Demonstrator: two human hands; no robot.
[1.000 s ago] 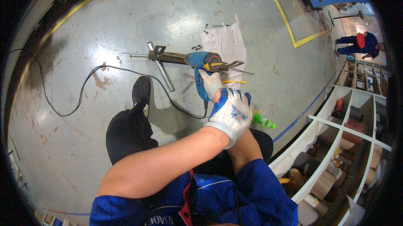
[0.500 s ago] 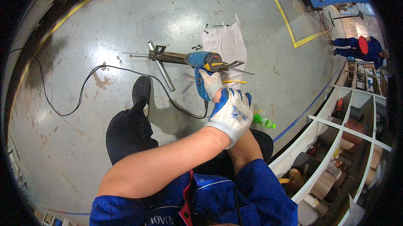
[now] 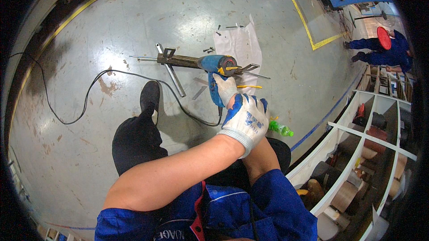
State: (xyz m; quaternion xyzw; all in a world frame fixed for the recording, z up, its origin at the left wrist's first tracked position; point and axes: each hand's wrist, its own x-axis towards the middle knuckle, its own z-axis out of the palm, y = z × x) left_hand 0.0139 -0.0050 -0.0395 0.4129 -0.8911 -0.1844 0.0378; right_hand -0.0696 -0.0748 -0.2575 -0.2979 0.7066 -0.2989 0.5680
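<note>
My right hand, in a white work glove, is wrapped round the pistol grip of a blue corded power tool. The tool lies level, its long dark front part pointing left, with a thin metal rod along it and another rod sticking out at the right. Crossing over from the left, my left hand wears a white glove with blue-coated fingers. It is closed over my right wrist; its fingertips are partly hidden. Under the tool's front a metal tube slants across the grey floor.
A white sheet lies behind the tool, with several dark screws near it. A black cable runs left. To the right are a green bottle, a white compartment rack and a person in blue with something red.
My hands and the tool have hardly moved. The person at the far right has shifted, and the red thing there now sits a little higher and further left.
</note>
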